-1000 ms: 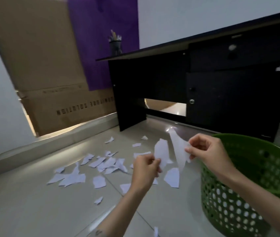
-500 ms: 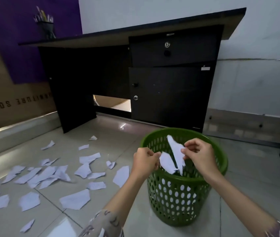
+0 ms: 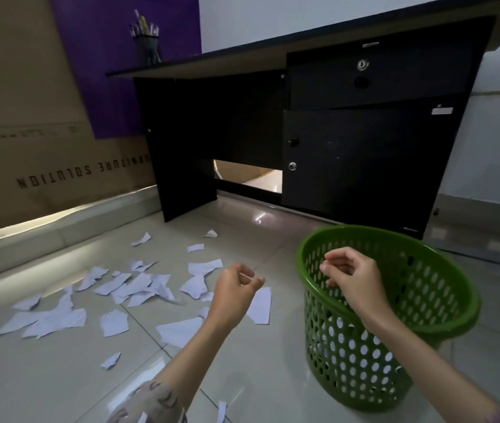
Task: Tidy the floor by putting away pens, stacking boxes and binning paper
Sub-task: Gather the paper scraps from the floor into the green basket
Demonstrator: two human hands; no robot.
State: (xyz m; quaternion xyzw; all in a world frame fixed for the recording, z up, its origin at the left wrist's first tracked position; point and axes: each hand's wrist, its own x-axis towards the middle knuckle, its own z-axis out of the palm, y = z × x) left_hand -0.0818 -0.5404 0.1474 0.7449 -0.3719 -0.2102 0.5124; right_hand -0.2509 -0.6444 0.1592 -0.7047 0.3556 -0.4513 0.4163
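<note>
Centrally, the left hand hangs above the tiled floor with its fingers loosely curled, its grip released and holding nothing. The right hand hangs over the near-left rim of the green perforated basket, fingers likewise loosely curled, grip released and empty. White paper shows through the holes low in the basket wall. Torn paper scraps lie scattered across the floor to the left of the basket, between it and the raised ledge along the left wall; one larger scrap lies just beside the basket, partly behind the left hand. A dark worktop stands against the far wall, and a pen holder filled with pens sits at its far-left corner. Flat cardboard leans on the left wall.
</note>
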